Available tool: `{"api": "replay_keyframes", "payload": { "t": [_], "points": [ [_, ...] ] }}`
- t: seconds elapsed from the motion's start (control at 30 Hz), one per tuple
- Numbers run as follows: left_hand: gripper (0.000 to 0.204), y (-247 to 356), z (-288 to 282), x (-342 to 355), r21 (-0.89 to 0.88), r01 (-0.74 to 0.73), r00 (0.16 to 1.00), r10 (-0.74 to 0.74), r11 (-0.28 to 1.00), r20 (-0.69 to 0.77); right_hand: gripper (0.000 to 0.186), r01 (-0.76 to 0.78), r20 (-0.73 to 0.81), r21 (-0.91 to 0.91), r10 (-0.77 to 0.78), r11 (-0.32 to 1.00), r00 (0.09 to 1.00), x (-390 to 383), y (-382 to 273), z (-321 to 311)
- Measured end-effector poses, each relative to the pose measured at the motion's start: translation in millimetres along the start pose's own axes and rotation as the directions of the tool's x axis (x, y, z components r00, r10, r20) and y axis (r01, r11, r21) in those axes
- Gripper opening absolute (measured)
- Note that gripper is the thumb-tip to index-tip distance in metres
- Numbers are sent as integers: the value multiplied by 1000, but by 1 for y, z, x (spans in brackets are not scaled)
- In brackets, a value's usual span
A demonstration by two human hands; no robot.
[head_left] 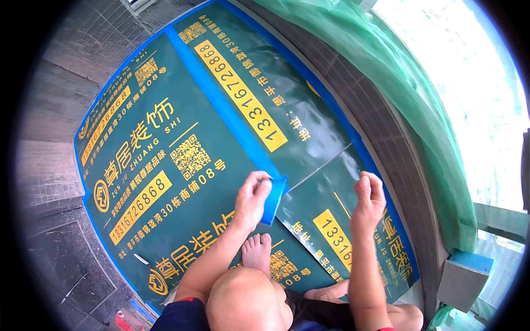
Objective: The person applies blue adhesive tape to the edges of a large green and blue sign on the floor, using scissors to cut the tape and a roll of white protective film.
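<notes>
My left hand (252, 199) is closed around a roll of blue tape (271, 205), held over the blue taped seam between printed dark green protective sheets (243, 138). To the right, my right hand (369, 199) is raised with thumb and fingers pinched together. Whatever it may hold is too small to make out. Between the hands, a thin joint line (320, 166) runs between two green sheets, from the tape strip (223, 105) toward the blue-taped right edge. Below the roll, a sheet edge lies slightly lifted or overlapping. My bare foot (257, 255) rests on the sheet beneath my left hand.
Green netting (425, 121) hangs along the right side by a dark sill (381, 121). A grey and blue box-like block (465, 281) stands at the lower right. Grey tiled wall (55, 154) borders the left. A small white scrap (141, 259) lies on the sheet's left part.
</notes>
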State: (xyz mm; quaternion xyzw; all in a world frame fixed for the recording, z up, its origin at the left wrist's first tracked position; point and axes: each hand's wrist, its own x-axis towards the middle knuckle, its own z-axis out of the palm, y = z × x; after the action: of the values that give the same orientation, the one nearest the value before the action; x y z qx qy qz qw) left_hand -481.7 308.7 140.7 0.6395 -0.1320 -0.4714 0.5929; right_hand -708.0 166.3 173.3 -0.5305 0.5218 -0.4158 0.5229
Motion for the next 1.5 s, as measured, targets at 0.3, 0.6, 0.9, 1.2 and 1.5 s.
{"api": "replay_keyframes", "payload": {
  "t": [0.3, 0.6, 0.9, 1.2, 1.5],
  "points": [
    [22, 42, 40, -29, 242, -44, 913, -59, 969, 403, 30, -11, 569, -281, 176, 960, 803, -19, -40, 27],
    [57, 32, 1, -32, 306, -22, 759, -183, 952, 625, 19, -42, 383, -299, 160, 953, 910, -30, -14, 16],
    [45, 42, -64, -72, 874, 114, 842, -512, 473, 168, 20, -25, -120, -596, -59, 803, 991, 102, 50, -71],
    [41, 43, -47, -74, 688, 91, 944, -282, 720, 170, 21, 49, -70, -677, -131, 734, 989, 170, 105, -21],
    [40, 30, -41, -60, 716, 104, 953, -276, 690, 128, 18, 145, -59, -748, -283, 647, 957, 177, 133, -4]
  ]
}}
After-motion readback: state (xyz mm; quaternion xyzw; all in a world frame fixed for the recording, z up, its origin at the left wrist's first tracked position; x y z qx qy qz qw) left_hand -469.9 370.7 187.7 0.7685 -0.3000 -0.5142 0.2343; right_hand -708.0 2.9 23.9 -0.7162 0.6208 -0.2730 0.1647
